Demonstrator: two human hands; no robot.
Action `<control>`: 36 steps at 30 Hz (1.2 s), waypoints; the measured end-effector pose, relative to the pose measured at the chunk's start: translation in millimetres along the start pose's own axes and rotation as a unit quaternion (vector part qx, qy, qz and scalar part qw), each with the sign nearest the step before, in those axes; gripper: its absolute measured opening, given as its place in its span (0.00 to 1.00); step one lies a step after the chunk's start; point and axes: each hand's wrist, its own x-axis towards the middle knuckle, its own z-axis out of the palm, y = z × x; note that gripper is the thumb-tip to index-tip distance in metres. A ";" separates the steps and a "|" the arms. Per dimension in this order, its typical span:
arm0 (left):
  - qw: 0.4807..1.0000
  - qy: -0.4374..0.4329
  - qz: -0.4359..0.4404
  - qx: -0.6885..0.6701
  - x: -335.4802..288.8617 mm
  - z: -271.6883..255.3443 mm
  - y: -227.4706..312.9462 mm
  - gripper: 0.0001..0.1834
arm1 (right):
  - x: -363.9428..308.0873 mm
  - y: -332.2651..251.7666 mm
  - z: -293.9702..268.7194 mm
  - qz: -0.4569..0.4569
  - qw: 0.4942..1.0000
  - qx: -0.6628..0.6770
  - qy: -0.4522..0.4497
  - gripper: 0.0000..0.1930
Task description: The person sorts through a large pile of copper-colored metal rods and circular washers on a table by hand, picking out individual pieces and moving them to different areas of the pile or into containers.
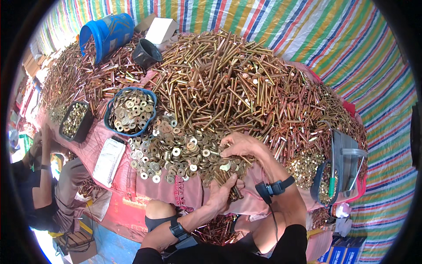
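My left hand [220, 190] is closed round a small bundle of bolts [235, 192] just above the cloth at the near edge. Their shafts lie side by side, with the thumb pressed on top. My right hand [241, 145] is at the right end of a heap of flat washers [187, 147], its fingers curled and thumb drawn in. What its fingertips hold, if anything, is hidden. Behind both hands rises a large pile of loose brass-coloured bolts [215, 79]. Each wrist wears a dark strap with a small device.
A blue basin of washers [152, 119], a dark tub of nuts [85, 115] and a white packet [100, 169] lie left. Further back are a tipped blue bucket [118, 33] and a black cup [151, 53]. Small nuts [303, 169] and a grey container [343, 145] are right. A co-worker [41, 189] sits left.
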 end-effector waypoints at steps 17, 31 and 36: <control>1.000 -0.002 -0.003 -0.010 0.3 0.2 0.4 0.15 | -15.7 -0.6 6.0 -0.020 0.960 0.065 0.271 0.13; 1.000 -0.005 0.007 -0.022 1.4 -0.3 -1.4 0.15 | -54.0 -2.0 -12.0 -0.093 0.871 0.201 0.438 0.05; 1.000 -0.020 0.013 -0.014 -1.2 -1.4 -1.0 0.15 | -99.9 -9.8 -20.9 -0.096 0.901 0.167 0.388 0.03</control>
